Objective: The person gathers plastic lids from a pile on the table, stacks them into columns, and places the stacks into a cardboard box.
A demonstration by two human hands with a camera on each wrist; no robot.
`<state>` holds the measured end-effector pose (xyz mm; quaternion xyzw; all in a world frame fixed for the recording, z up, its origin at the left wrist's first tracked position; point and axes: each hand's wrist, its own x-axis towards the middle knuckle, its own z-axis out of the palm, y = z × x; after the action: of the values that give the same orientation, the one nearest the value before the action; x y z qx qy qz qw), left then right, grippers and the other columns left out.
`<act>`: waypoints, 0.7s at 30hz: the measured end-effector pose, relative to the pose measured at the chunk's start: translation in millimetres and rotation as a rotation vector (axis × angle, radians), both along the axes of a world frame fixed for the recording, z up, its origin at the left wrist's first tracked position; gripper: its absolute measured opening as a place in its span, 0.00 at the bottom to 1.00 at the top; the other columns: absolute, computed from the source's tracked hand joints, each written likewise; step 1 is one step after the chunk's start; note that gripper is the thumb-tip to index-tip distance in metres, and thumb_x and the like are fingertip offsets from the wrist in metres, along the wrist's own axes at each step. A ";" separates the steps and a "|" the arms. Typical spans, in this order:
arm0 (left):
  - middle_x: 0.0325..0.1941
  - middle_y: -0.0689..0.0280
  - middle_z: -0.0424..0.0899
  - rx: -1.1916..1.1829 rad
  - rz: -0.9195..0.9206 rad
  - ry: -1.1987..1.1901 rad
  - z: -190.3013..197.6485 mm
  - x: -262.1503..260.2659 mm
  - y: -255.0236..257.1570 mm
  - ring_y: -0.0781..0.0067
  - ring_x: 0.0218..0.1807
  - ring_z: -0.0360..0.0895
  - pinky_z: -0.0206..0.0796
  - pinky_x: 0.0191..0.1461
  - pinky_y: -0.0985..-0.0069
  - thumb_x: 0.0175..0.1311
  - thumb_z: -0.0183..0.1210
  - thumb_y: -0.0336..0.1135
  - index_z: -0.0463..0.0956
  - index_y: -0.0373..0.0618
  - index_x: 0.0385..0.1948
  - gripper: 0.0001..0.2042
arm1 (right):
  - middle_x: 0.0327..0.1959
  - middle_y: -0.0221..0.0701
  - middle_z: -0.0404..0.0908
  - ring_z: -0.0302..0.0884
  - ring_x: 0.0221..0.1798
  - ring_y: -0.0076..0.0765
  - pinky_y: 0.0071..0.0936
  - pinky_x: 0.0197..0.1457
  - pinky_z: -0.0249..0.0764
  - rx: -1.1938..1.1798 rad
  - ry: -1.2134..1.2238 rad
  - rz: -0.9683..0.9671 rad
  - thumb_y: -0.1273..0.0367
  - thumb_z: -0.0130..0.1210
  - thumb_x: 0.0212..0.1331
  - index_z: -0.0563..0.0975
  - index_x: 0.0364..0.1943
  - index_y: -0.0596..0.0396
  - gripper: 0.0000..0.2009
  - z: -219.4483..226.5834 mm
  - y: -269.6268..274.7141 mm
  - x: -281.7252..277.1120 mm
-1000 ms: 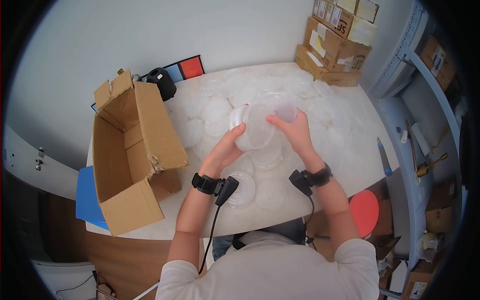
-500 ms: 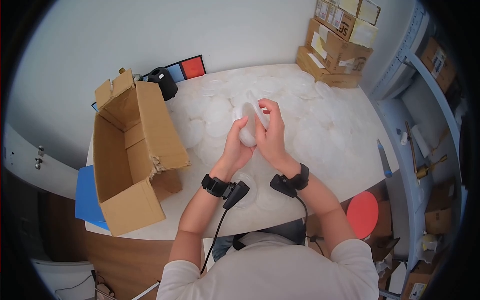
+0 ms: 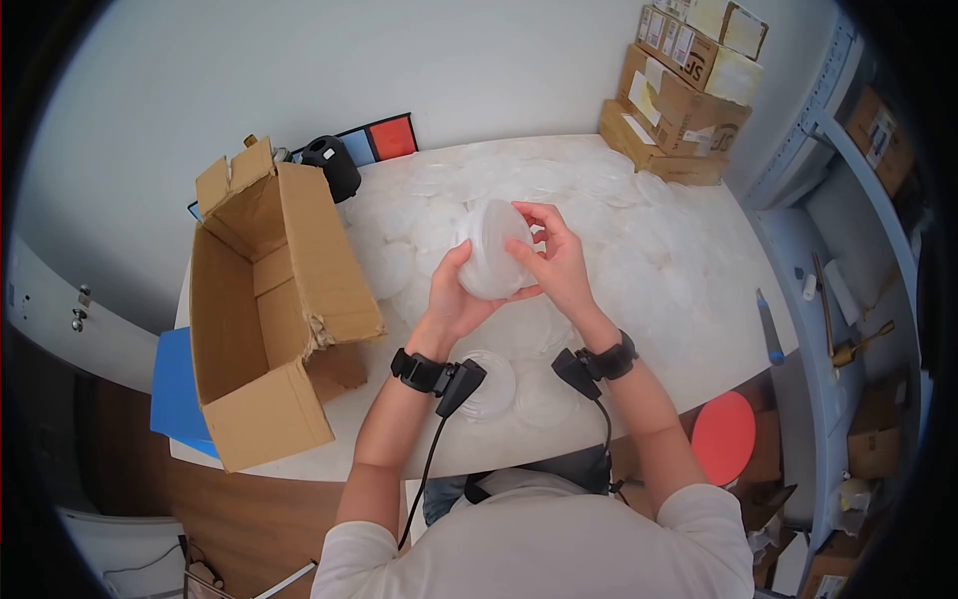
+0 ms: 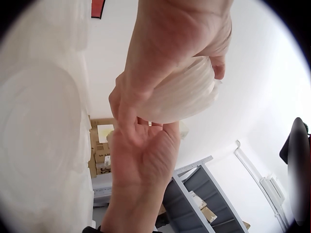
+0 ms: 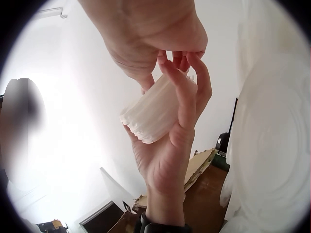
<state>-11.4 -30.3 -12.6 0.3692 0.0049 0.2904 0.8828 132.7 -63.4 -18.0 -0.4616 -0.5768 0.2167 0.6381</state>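
Observation:
Above the table, my left hand [image 3: 454, 298] grips a stack of round translucent plastic lids [image 3: 495, 255], thumb on the near side and fingers wrapped beneath. My right hand [image 3: 561, 270] pinches the stack at its right side, with the thumb on the face and the fingers at the far rim. Seen from the right wrist, the stacked lids [image 5: 153, 109] are tilted, their layered rims showing in the left palm. Many similar loose lids [image 3: 649, 260] cover the table under the hands. Closer to my body lies another small pile of lids [image 3: 489, 384].
An open cardboard box [image 3: 264, 299] stands on the left of the table, a black object [image 3: 332, 168] behind it. Several taped cartons [image 3: 689, 90] are stacked at the back right. A blue-handled tool [image 3: 768, 324] lies near the right edge, beside a shelf [image 3: 823, 260].
The right hand brought a lid from the right to the stack in the left hand. The stack has since turned so its face shows, and the right fingers have shifted to its rim.

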 end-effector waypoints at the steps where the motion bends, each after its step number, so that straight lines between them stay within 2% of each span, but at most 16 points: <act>1: 0.63 0.60 0.57 -0.025 0.038 0.044 -0.8 0.4 -0.1 0.61 0.63 0.57 0.57 0.59 0.53 0.56 0.42 0.55 0.52 0.46 0.61 0.33 | 0.43 0.27 0.69 0.66 0.41 0.23 0.20 0.43 0.65 0.002 0.019 0.025 0.69 0.60 0.46 0.71 0.46 0.56 0.20 0.0 -1.3 0.2; 2: 0.63 0.58 0.58 -0.050 0.077 0.089 -1.6 0.5 -0.1 0.60 0.63 0.57 0.58 0.58 0.53 0.55 0.43 0.59 0.52 0.47 0.61 0.35 | 0.43 0.27 0.69 0.65 0.42 0.24 0.21 0.43 0.64 0.004 0.037 0.051 0.69 0.61 0.45 0.72 0.45 0.56 0.20 0.2 -2.3 0.3; 6: 0.63 0.59 0.58 -0.057 0.094 0.104 -4.2 1.2 1.6 0.61 0.62 0.60 0.59 0.57 0.57 0.56 0.44 0.60 0.53 0.48 0.61 0.35 | 0.44 0.27 0.69 0.66 0.44 0.23 0.21 0.44 0.64 0.011 0.001 0.056 0.69 0.61 0.46 0.71 0.47 0.56 0.21 0.2 -4.8 5.6; 8: 0.61 0.61 0.59 0.099 0.245 0.261 -3.9 0.9 1.4 0.65 0.60 0.61 0.58 0.57 0.64 0.56 0.48 0.53 0.51 0.49 0.62 0.32 | 0.46 0.28 0.69 0.66 0.48 0.24 0.22 0.47 0.65 -0.038 0.060 0.072 0.69 0.61 0.46 0.69 0.50 0.55 0.23 -0.3 -5.4 8.2; 9: 0.61 0.61 0.59 0.100 0.245 0.261 -3.2 1.4 0.5 0.65 0.60 0.61 0.58 0.57 0.64 0.56 0.48 0.53 0.51 0.49 0.62 0.32 | 0.46 0.28 0.69 0.66 0.48 0.24 0.22 0.47 0.65 -0.037 0.060 0.071 0.69 0.61 0.46 0.69 0.50 0.55 0.23 0.2 -7.3 7.4; 11: 0.57 0.63 0.61 0.205 0.366 0.259 -1.1 3.2 -1.6 0.70 0.58 0.60 0.56 0.58 0.70 0.55 0.54 0.40 0.47 0.50 0.63 0.34 | 0.49 0.30 0.69 0.66 0.53 0.27 0.26 0.50 0.67 -0.086 0.094 0.202 0.68 0.63 0.44 0.67 0.53 0.55 0.28 4.2 -14.2 3.8; 14: 0.57 0.63 0.61 0.240 0.422 0.254 2.0 3.8 -3.3 0.70 0.58 0.60 0.56 0.58 0.71 0.53 0.54 0.36 0.45 0.49 0.63 0.35 | 0.52 0.31 0.67 0.65 0.56 0.29 0.29 0.52 0.68 -0.052 0.032 0.260 0.66 0.66 0.41 0.66 0.55 0.55 0.33 9.1 -20.5 3.0; 18: 0.58 0.63 0.59 0.327 0.479 0.284 2.9 5.1 -6.9 0.70 0.59 0.59 0.55 0.58 0.71 0.54 0.52 0.37 0.45 0.49 0.63 0.34 | 0.54 0.32 0.66 0.64 0.57 0.31 0.30 0.51 0.69 -0.130 -0.010 0.269 0.65 0.68 0.37 0.64 0.57 0.55 0.37 15.6 -25.6 -1.4; 20: 0.59 0.63 0.58 0.166 0.448 0.238 -1.6 8.0 -7.0 0.69 0.59 0.58 0.55 0.58 0.71 0.55 0.50 0.38 0.44 0.50 0.63 0.33 | 0.55 0.32 0.66 0.63 0.58 0.33 0.31 0.53 0.67 -0.060 -0.092 0.106 0.64 0.67 0.38 0.60 0.59 0.55 0.40 17.0 -25.5 -3.5; 21: 0.59 0.63 0.58 0.166 0.449 0.237 -2.5 6.9 -7.9 0.69 0.59 0.58 0.55 0.58 0.71 0.55 0.50 0.38 0.44 0.50 0.63 0.33 | 0.55 0.32 0.66 0.63 0.58 0.33 0.31 0.53 0.67 -0.059 -0.093 0.107 0.64 0.67 0.38 0.60 0.59 0.55 0.40 15.0 -24.7 -1.8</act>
<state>-4.6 -38.2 -15.1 0.4612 0.1662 0.4331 0.7564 130.9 -88.1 -3.0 -0.4584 -0.6230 0.2460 0.5841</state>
